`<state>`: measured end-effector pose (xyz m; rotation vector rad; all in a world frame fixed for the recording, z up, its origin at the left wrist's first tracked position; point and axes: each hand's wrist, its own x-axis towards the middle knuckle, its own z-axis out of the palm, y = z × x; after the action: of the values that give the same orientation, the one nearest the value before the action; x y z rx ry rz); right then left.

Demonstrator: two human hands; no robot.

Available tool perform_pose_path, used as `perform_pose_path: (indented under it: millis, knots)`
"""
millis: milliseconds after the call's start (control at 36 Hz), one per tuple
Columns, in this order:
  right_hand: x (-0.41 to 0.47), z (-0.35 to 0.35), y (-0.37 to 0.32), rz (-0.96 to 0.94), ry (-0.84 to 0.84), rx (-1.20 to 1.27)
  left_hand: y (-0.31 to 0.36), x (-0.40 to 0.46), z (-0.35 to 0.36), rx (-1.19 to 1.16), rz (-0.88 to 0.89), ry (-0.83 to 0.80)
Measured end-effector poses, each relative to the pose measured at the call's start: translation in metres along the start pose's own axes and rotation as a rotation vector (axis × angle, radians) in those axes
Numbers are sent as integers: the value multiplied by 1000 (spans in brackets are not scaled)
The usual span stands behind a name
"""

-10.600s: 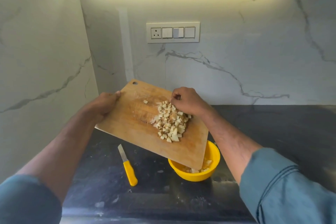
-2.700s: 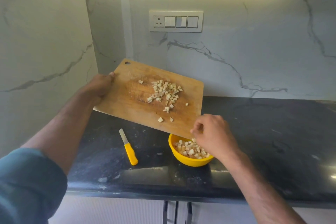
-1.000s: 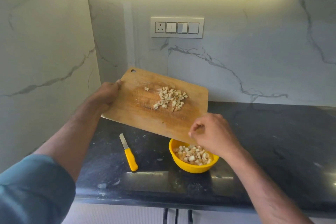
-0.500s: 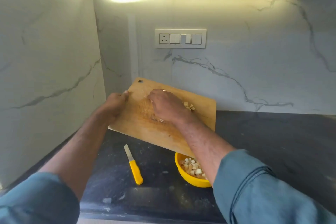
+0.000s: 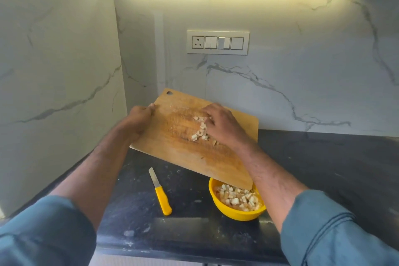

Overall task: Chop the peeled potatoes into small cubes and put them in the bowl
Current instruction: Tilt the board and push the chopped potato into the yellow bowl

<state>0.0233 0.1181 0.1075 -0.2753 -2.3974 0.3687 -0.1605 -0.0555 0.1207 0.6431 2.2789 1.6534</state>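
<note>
Left hand [image 5: 138, 117] gripping tilted chopping board [image 5: 183, 153] above yellow bowl [image 5: 237, 211]; right hand [image 5: 222, 125], fingers relaxed, resting on potato cubes [image 5: 200, 133].

One head-worn view looks forward and down from above the near edge of a dark countertop [image 5: 323, 168], facing the marble back wall [image 5: 280, 82] with its switch panel [image 5: 218, 42]. It sits close, both forearms reaching in from the near corners.
</note>
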Motion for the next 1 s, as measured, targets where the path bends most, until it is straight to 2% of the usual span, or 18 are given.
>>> perform_pose_path:
  millis: [111,278,444,722,833,1000]
  knots:
    - [1,8,-11,-31,-62,-117,-1,2,-1,10,-10,-2]
    - [-9,17,-14,-115,39,-161,-4,4,-5,16,-11,-2]
    - [-19,19,-13,-174,11,-252,-1,5,-6,25,0,-11]
    - [-25,22,-8,-277,146,-340,-1,3,-2,22,-8,-10]
    - [-24,18,-2,-245,158,-359,-3,3,-2,19,-12,-10]
    - [-31,8,12,-44,203,-257,-1,3,-3,16,-7,-1]
